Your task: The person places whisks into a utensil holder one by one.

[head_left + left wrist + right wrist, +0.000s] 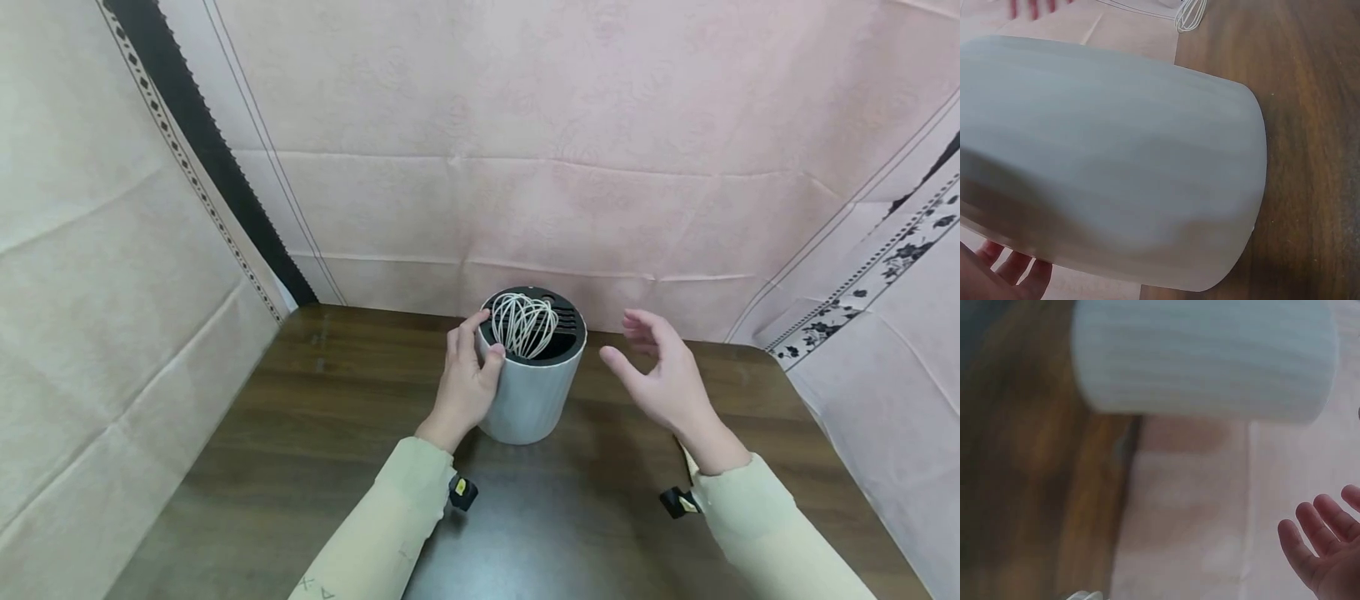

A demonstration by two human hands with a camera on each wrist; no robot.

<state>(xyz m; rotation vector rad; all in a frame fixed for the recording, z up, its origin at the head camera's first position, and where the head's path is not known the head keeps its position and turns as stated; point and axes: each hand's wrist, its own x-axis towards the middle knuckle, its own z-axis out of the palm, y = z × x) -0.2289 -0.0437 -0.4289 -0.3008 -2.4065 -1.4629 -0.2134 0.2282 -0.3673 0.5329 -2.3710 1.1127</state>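
Note:
A pale grey cylindrical utensil holder (528, 404) stands on the brown wooden table, near its back edge. Its top has a black slotted insert (574, 333). From the larger opening rise white wire loops (516, 321), shaped like the head of a whisk; their lower end is hidden inside. My left hand (467, 383) grips the upper left side of the holder, thumb in front near the rim. Off to the right, apart from the holder, my right hand (671, 387) is held up with fingers spread and nothing in it. The holder's plain wall (1116, 150) fills most of the left wrist view.
A pale patterned cloth (570, 208) hangs behind the table, with more cloth at both sides. Each wrist wears a small black camera, one of them (462, 492) by the left cuff. White looped cord (1191, 14) shows in the left wrist view.

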